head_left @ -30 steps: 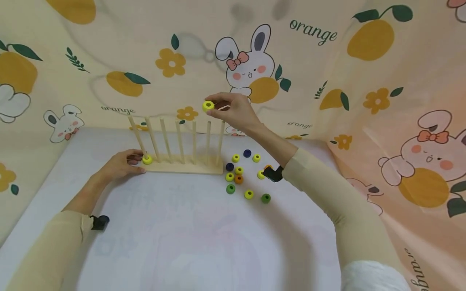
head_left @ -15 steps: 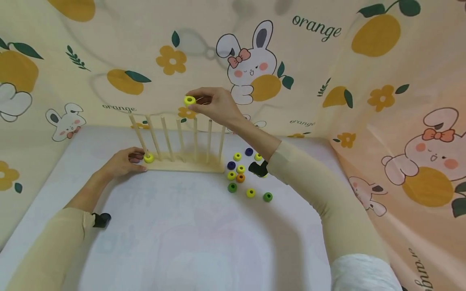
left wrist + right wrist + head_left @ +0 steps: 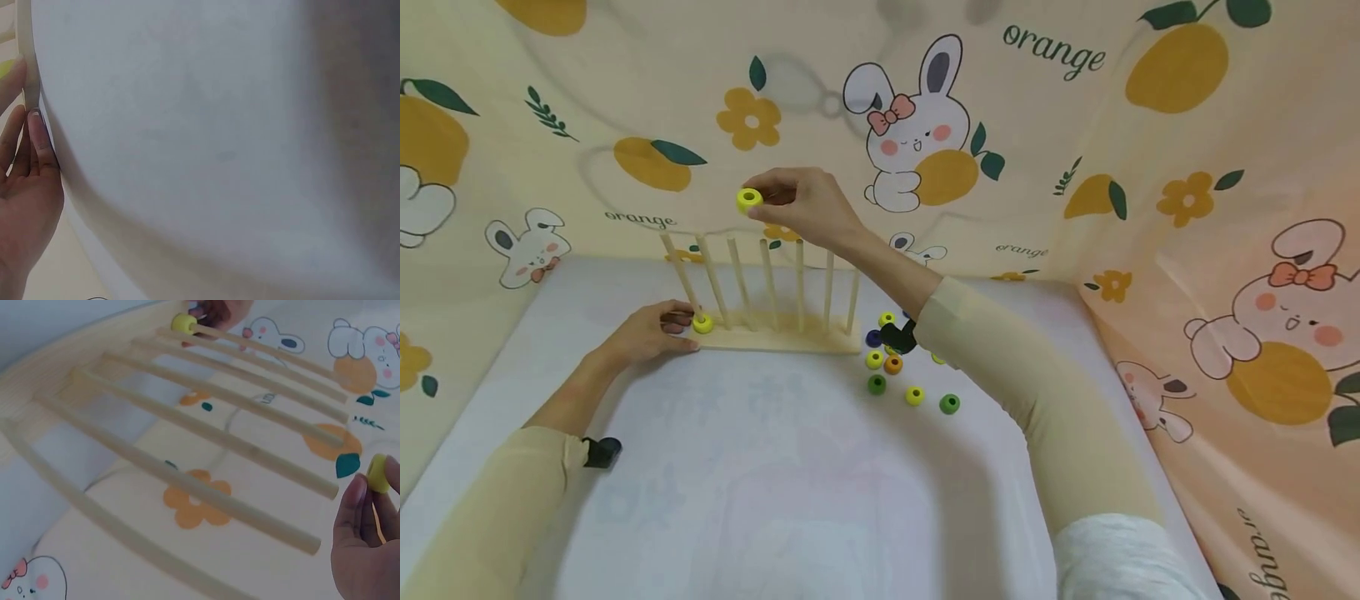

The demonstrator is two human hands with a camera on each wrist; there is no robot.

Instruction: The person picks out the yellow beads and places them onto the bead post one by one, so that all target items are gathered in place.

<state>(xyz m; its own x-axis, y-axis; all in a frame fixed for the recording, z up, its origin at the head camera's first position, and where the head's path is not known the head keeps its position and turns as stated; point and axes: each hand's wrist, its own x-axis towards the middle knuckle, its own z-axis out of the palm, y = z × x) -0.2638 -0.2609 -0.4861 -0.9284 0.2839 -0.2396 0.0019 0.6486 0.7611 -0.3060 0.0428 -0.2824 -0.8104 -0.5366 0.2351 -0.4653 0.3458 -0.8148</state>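
Note:
A wooden peg rack point(image 3: 782, 340) with several upright pegs stands toward the back of the table. My left hand point(image 3: 647, 332) holds the left end of its base, and in the left wrist view the fingers point(image 3: 40, 134) lie against the base edge. One yellow bead point(image 3: 702, 324) sits low on the leftmost peg, right beside that hand. Up above the peg tops, my right hand point(image 3: 808, 204) pinches another yellow bead point(image 3: 748, 200), its hole facing up. The right wrist view has this held bead point(image 3: 378, 474) beyond the peg tips.
Loose beads lie right of the rack: a green bead point(image 3: 950, 404), another green bead point(image 3: 877, 384), an orange bead point(image 3: 892, 364), a blue bead point(image 3: 873, 338) and several yellow ones. The right forearm point(image 3: 992, 358) partly covers them. A printed cloth point(image 3: 685, 75) hangs behind the white table point(image 3: 737, 483).
My right hand has carried the yellow bead leftward and slightly up, from over the rack's right pegs to above its left half. The left hand stays at the base.

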